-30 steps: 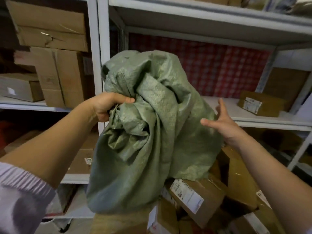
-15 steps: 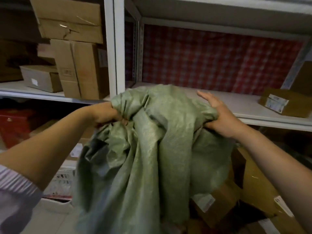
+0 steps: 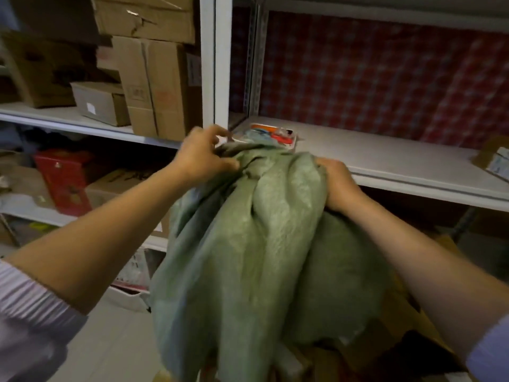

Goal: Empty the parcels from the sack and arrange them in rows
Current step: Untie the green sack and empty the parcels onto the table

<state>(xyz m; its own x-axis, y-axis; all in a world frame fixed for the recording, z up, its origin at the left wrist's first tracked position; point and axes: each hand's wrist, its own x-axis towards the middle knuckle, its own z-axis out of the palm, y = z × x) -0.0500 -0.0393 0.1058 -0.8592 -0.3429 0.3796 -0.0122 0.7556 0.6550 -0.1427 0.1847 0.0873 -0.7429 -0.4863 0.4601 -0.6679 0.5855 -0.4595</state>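
A crumpled green woven sack (image 3: 248, 257) hangs in front of me, bunched at its top edge near the white shelf (image 3: 385, 155). My left hand (image 3: 201, 155) pinches the sack's top left folds. My right hand (image 3: 338, 186) is closed on its top right folds. Brown cardboard parcels (image 3: 407, 334) lie below the sack at the lower right, mostly hidden by the cloth and my right arm.
A small white and red packet (image 3: 278, 135) lies on the shelf just behind the sack. A labelled box (image 3: 495, 158) sits at the shelf's right end. Stacked cartons (image 3: 154, 86) fill the left shelf, beside a white upright post (image 3: 214, 62). Red boxes (image 3: 66, 183) stand below.
The sack has come down from head height to shelf level and is gathered tighter. My right hand, open a second ago, now grips it. My left hand shifted along the top folds.
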